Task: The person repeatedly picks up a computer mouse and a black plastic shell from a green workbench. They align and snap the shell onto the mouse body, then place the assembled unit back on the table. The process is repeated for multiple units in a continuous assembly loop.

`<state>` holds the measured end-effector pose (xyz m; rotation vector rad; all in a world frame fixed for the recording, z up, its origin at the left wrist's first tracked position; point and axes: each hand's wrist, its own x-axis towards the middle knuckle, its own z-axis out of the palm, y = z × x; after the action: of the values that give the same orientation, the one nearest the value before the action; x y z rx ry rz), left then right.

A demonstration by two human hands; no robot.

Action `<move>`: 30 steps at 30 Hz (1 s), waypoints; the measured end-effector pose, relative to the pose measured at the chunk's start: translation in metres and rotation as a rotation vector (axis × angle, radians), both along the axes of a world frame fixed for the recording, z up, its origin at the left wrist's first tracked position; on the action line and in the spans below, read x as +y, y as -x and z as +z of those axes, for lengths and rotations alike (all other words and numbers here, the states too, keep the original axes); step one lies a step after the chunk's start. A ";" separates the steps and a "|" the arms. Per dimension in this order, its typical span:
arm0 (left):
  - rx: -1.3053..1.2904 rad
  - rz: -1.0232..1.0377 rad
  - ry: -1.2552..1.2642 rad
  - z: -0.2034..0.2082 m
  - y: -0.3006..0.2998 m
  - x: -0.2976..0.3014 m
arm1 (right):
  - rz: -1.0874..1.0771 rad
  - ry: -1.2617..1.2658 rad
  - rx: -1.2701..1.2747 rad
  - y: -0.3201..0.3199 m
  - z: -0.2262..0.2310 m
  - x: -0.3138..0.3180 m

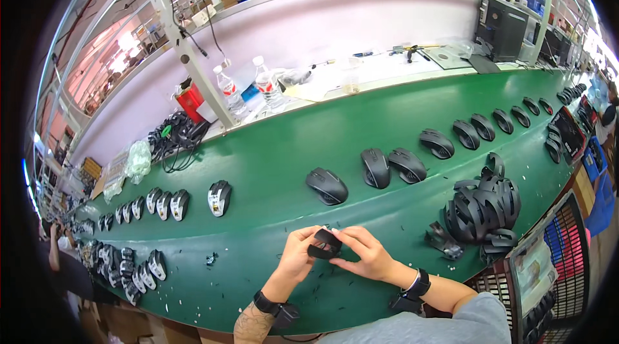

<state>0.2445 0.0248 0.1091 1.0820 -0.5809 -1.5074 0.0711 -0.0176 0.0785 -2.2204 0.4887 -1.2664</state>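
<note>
Near the front edge of the green bench, my left hand [297,257] and my right hand [367,255] are closed on a black plastic mouse shell [317,252]. My left fingers grip its left side. The right thumb and fingers pinch it from the other side, and its hollow inner face shows in part. Beyond my hands a black mouse [327,186] sits on the bench, first of a row running off to the right. To the right of my right hand lies a heap of curved black mouse shells [480,210], with a loose shell piece [445,241] beside it.
Part-built mice with pale sides [220,199] line the left side, with more clustered [149,268] nearer. A dark crate [516,302] stands at the front right. Water bottles [268,83] and a cable bundle [177,136] are at the back. Black scraps [211,259] dot the bench [245,241].
</note>
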 end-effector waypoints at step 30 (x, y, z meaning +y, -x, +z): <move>-0.328 0.007 0.198 -0.011 -0.049 -0.053 | -0.196 -0.093 -0.060 0.003 -0.001 -0.005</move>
<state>0.2935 -0.0279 0.0978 1.1808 -0.9326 -1.2433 0.0685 -0.0230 0.0778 -2.0913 0.7414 -1.3751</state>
